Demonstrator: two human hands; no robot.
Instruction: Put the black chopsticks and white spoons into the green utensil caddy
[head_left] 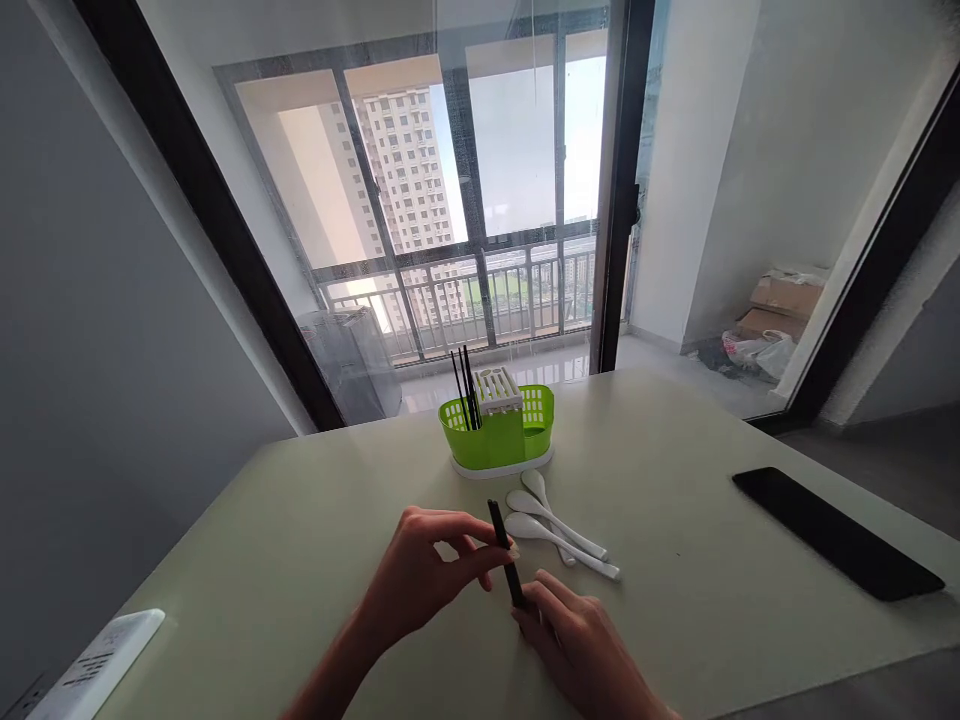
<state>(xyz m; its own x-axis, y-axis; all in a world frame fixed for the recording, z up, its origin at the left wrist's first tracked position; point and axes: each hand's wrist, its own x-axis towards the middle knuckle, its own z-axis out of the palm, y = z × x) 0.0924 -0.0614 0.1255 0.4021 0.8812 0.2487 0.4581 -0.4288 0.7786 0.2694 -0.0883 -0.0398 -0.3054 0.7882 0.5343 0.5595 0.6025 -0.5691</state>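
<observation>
Both hands hold black chopsticks over the near middle of the table. My left hand pinches them near the upper end between thumb and fingers. Lower down, my right hand closes round them; their bottom end is hidden by it. How many chopsticks are bundled there I cannot tell. Just beyond my hands lie several white spoons, fanned and partly overlapping. Behind them stands a green utensil basket on a white base, with black chopsticks upright in its left compartment and a white slotted piece over the middle.
A long flat black object lies on the table at the right. At the left edge is a white object with dark markings. Past the table's far edge are a glass door and windows, with cardboard boxes on the floor beyond.
</observation>
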